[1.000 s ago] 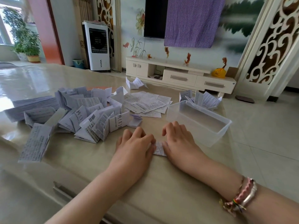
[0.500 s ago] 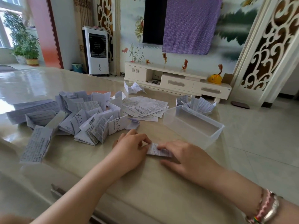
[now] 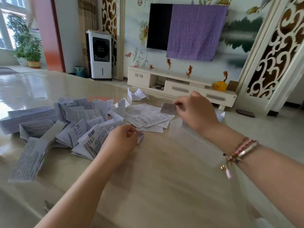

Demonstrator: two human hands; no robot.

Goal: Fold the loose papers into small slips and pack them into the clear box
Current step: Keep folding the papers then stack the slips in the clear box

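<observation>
At the far left of the table lies a flat stack of long papers, and just beside it a big heap of loose and half-creased sheets, some standing up in tent shapes, one long printed sheet trailing off toward the near edge. That heap looks like most of the work left to do.

The left hand rests at the heap's right edge, fingers curled in toward the palm. A small bit of paper pokes out past the fingertips, but whether the hand really pinches it I cannot tell.

Behind it, mid-table, a few flat printed sheets are spread out unfolded, and further back one crumpled sheet sits alone.

The right hand is raised above the table, thumb and fingers pinching a small folded slip by its right end, held over the flat sheets. That slip looks finished and ready to go in.

The box is only a blurred clear shape under and in front of the right wrist; I cannot make out any slips inside it. Past the wrist a few more folded pieces lie on the table. My guess is the job is at an early stage: one slip in hand, a whole heap waiting.
</observation>
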